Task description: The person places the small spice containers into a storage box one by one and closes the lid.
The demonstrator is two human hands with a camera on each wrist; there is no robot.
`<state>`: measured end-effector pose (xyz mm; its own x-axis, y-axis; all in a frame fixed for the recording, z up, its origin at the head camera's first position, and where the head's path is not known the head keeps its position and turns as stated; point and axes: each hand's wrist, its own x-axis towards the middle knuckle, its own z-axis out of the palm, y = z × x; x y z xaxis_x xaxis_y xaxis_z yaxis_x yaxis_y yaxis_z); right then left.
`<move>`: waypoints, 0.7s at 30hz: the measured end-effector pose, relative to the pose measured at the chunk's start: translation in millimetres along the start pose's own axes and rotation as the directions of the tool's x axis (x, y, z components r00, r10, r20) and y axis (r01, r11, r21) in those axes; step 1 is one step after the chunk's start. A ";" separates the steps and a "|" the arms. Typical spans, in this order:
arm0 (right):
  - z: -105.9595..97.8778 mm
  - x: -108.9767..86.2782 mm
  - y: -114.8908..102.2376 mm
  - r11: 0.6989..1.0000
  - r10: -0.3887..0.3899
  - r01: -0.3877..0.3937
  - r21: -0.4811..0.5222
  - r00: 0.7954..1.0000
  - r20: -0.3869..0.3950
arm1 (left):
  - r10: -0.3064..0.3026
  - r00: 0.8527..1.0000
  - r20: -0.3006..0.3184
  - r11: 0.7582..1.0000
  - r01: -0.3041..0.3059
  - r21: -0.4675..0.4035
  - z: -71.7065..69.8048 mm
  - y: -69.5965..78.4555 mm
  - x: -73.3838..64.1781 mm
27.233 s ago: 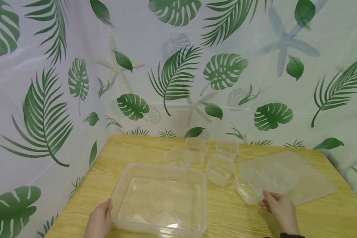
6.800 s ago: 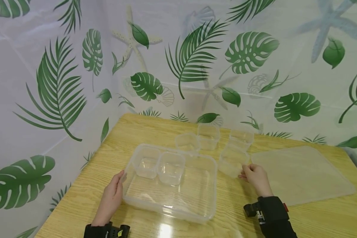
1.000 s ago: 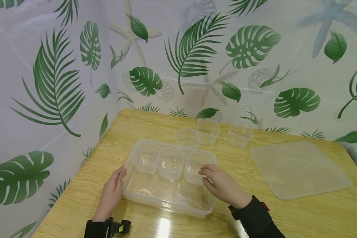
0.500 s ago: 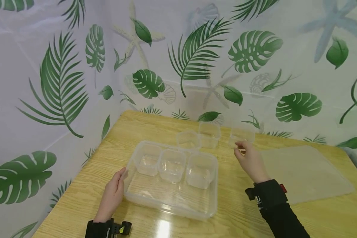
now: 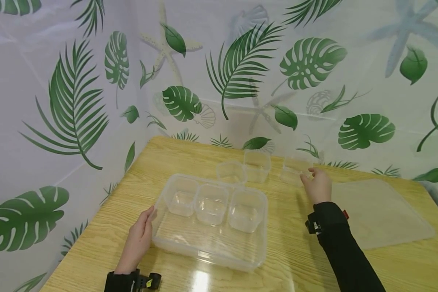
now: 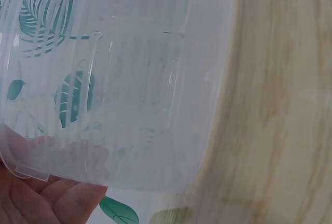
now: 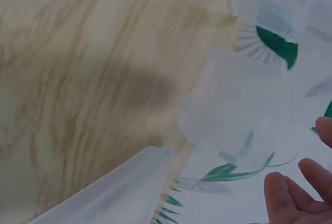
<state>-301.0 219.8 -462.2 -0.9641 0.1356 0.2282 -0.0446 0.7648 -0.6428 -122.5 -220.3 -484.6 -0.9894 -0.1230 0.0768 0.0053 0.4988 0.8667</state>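
My left hand point(image 5: 136, 239) holds the left wall of a large clear plastic box point(image 5: 204, 253); in the left wrist view its fingers point(image 6: 78, 198) lie at the box's edge, partly seen through the plastic. Three small clear containers stand in a row along the box's far side: left container point(image 5: 180, 198), middle container point(image 5: 211, 205), right container point(image 5: 245, 211). My right hand point(image 5: 318, 184) is at the right side of another small container point(image 5: 293, 170) at the back of the table. In the right wrist view its thumb and fingers are spread, apart from that container point(image 7: 233, 105).
Two more small containers, a nearer one point(image 5: 230, 172) and a farther one point(image 5: 257, 166), stand behind the box. A flat translucent lid point(image 5: 379, 215) lies on the right of the wooden table point(image 5: 288, 259). A leaf-patterned curtain point(image 5: 241, 61) hangs behind.
The right container now stands in the box, released by my right hand, which has moved back and right to the rear container. My left hand stays at the box.
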 end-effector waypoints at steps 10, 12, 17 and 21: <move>4.5 0.6 -1.4 0.997 0.019 -0.016 -0.069 0.999 0.047 | -0.003 1.000 0.006 1.000 0.003 -0.004 0.7 1.0 -0.7; 6.1 0.4 -0.6 0.997 0.023 -0.020 -0.080 0.999 0.030 | -0.003 1.000 0.008 1.000 0.003 -0.002 0.7 1.3 -0.8; 10.3 -0.2 0.2 0.996 0.013 -0.015 -0.093 1.000 -0.019 | -0.011 1.000 -0.002 1.000 0.011 0.005 -0.1 2.2 -0.8; 11.7 -1.2 -0.3 0.996 0.034 -0.037 -0.087 0.999 -0.041 | -0.015 1.000 -0.002 1.000 0.015 0.000 -0.9 3.0 -0.2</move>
<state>-302.8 212.0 -470.9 -0.9534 0.1872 0.2365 0.0143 0.8111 -0.5847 -122.2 -219.6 -481.6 -0.9891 -0.1324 0.0644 -0.0100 0.4971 0.8676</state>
